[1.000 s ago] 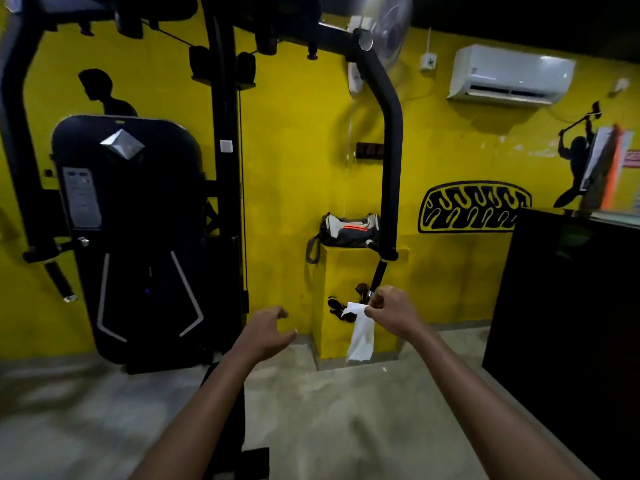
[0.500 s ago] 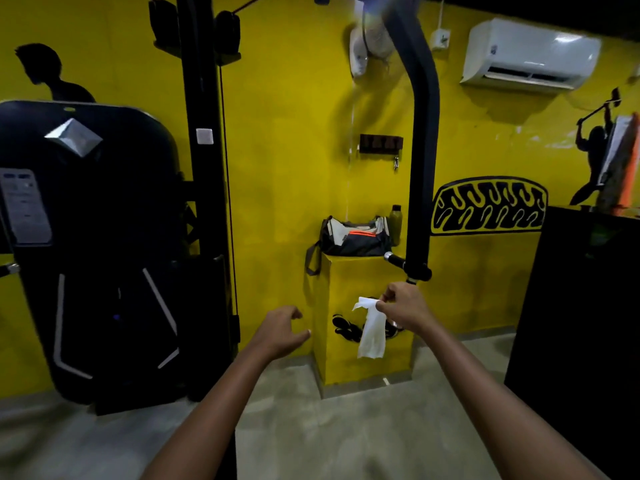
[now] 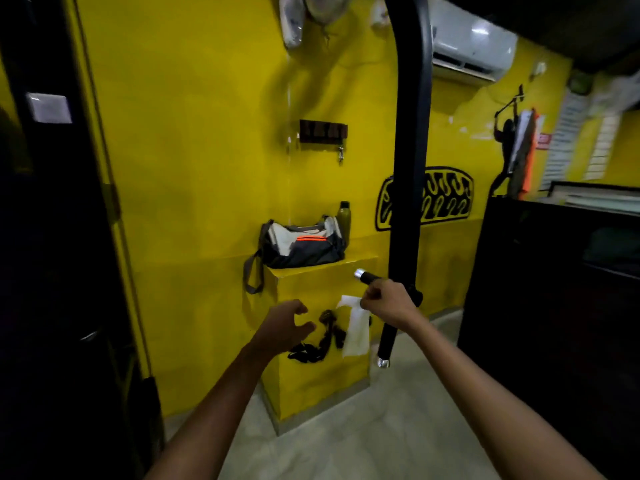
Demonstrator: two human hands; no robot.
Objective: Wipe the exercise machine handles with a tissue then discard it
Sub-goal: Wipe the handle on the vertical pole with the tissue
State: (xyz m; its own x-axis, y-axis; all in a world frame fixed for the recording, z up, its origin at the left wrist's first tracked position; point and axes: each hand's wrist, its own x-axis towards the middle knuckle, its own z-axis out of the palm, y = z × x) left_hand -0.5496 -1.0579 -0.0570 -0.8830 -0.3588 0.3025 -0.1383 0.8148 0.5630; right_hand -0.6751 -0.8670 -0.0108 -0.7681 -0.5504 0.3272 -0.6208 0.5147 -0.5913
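Note:
My right hand pinches a white tissue that hangs down from its fingers. Just above that hand a short black handle with a silver end cap sticks out to the left from the machine's black arm. A second black handle hangs down below the joint, to the right of the tissue. My left hand hovers lower left with loosely curled fingers, holding nothing.
A yellow ledge stands against the yellow wall with a grey sports bag and a dark bottle on top. Black straps hang on its front. The machine's black frame fills the left; a black counter stands at right.
The view has moved closer and swung right, so the handles and ledge look bigger. My right hand with the tissue has stayed just under the upper handle; the left hand stays empty.

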